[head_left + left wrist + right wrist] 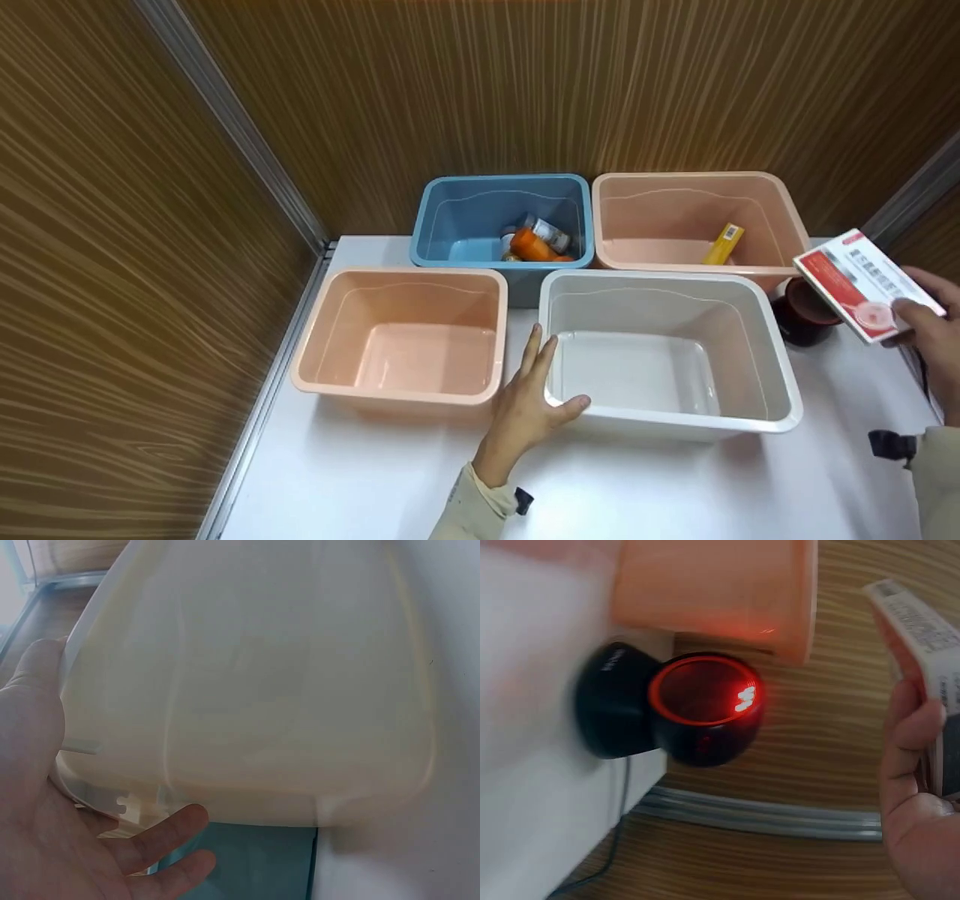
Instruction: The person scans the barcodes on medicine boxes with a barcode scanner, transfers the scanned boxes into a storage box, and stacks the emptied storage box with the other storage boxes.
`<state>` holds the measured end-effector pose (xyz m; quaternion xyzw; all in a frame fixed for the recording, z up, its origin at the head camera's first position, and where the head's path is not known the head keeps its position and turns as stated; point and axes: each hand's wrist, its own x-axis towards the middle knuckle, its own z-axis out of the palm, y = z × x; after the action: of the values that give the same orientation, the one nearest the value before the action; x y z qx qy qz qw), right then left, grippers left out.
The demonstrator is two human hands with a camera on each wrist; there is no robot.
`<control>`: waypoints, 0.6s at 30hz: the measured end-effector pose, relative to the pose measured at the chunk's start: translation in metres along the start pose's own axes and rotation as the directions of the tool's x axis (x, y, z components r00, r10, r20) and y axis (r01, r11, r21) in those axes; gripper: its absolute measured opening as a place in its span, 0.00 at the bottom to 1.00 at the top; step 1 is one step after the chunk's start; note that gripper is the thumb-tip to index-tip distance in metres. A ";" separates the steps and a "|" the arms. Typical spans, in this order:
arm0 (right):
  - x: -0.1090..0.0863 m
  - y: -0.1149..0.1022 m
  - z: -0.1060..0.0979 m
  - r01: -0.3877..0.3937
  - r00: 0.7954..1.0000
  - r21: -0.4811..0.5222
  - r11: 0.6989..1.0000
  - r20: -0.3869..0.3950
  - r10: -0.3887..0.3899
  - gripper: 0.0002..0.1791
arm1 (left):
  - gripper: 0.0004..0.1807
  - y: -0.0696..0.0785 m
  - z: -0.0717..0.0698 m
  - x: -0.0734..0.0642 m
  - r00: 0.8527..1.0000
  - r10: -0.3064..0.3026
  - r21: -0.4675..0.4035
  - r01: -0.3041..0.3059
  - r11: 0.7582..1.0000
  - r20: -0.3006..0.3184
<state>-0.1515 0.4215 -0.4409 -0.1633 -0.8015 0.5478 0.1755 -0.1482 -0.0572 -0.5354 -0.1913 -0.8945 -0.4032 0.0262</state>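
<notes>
At the right, my right hand pinches a flat white and red medicine box, thumb on its printed face. The box is held tilted above a dark barcode scanner, which it partly covers in the head view. The right wrist view shows the scanner's round window glowing red, apart from the box. My left hand lies at the near left corner of the white bin, its fingers spread along the outer side and its thumb by the front rim. Inside the white bin only its bare floor shows.
A blue bin at the back holds several bottles, among them an orange bottle. A pink bin beside it holds a yellow box. Another pink bin stands front left. Wood-patterned walls enclose the white table.
</notes>
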 end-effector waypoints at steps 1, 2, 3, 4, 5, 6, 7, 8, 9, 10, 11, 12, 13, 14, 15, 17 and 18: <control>0.003 -0.007 0.003 0.009 1.000 -0.001 1.000 0.006 -0.009 0.27 | 0.53 0.000 0.000 0.000 1.000 -0.001 -0.002 0.001 1.000 0.000; 0.007 -0.014 0.006 0.015 1.000 0.008 1.000 0.011 -0.016 0.27 | 0.53 0.000 -0.001 0.000 1.000 0.001 -0.003 -0.001 1.000 0.000; 0.010 -0.020 0.010 0.021 1.000 -0.010 1.000 0.020 -0.021 0.27 | 0.53 0.000 -0.001 0.000 1.000 0.006 -0.008 -0.006 1.000 0.000; 0.014 -0.026 0.014 0.033 0.999 -0.067 0.997 0.017 -0.032 0.27 | 0.53 0.000 -0.001 0.000 1.000 0.006 -0.013 -0.006 1.000 0.002; 0.017 -0.032 0.018 0.040 0.999 -0.116 0.992 0.014 -0.039 0.28 | 0.53 0.000 -0.001 0.000 1.000 0.008 -0.017 -0.008 1.000 0.001; 0.021 -0.036 0.022 0.047 0.999 -0.148 0.988 0.013 -0.046 0.28 | 0.53 0.000 -0.001 0.000 1.000 0.008 -0.007 -0.008 1.000 -0.001; 0.025 -0.041 0.027 0.067 0.998 -0.182 0.981 0.014 -0.065 0.28 | 0.53 0.000 -0.001 0.000 1.000 0.005 -0.004 -0.005 1.000 -0.002; 0.028 -0.045 0.031 0.078 0.997 -0.219 0.973 0.019 -0.076 0.29 | 0.53 0.000 -0.001 0.000 1.000 0.003 -0.005 -0.003 1.000 -0.001; 0.032 -0.048 0.036 0.084 0.996 -0.273 0.958 0.025 -0.080 0.30 | 0.53 -0.001 -0.001 0.001 1.000 -0.003 -0.005 0.003 1.000 0.000; 0.036 -0.051 0.041 0.092 0.996 -0.323 0.942 0.028 -0.088 0.31 | 0.53 -0.001 -0.001 0.001 1.000 -0.005 -0.001 0.005 1.000 -0.001; 0.040 -0.053 0.045 0.094 0.996 -0.352 0.931 0.042 -0.085 0.32 | 0.53 -0.001 -0.001 0.001 1.000 -0.007 0.000 0.007 1.000 0.000; 0.044 -0.054 0.049 0.098 0.995 -0.385 0.918 0.054 -0.084 0.33 | 0.54 -0.001 -0.001 0.001 1.000 -0.011 0.000 0.011 1.000 0.003; 0.048 -0.055 0.052 0.099 0.995 -0.413 0.905 0.066 -0.079 0.34 | 0.53 -0.001 0.000 0.001 1.000 -0.013 -0.001 0.013 1.000 0.004; 0.051 -0.054 0.055 0.095 0.995 -0.437 0.894 0.075 -0.068 0.35 | 0.53 -0.001 -0.001 0.001 1.000 -0.013 -0.004 0.013 1.000 0.006; 0.055 -0.053 0.058 0.089 0.995 -0.450 0.889 0.083 -0.058 0.36 | 0.53 -0.001 -0.001 0.001 1.000 -0.014 -0.002 0.014 1.000 0.008; 0.061 -0.050 0.064 0.080 0.995 -0.458 0.885 0.094 -0.041 0.38 | 0.54 -0.001 -0.001 0.000 1.000 -0.021 0.001 0.021 1.000 0.014; 0.063 -0.048 0.067 0.080 0.995 -0.460 0.884 0.095 -0.041 0.38 | 0.54 -0.001 -0.001 0.000 1.000 -0.026 0.005 0.026 1.000 0.016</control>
<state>-0.2418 0.3785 -0.4119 -0.1527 -0.9203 0.3413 0.1152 -0.1485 -0.0591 -0.5354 -0.1827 -0.8980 -0.4000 0.0142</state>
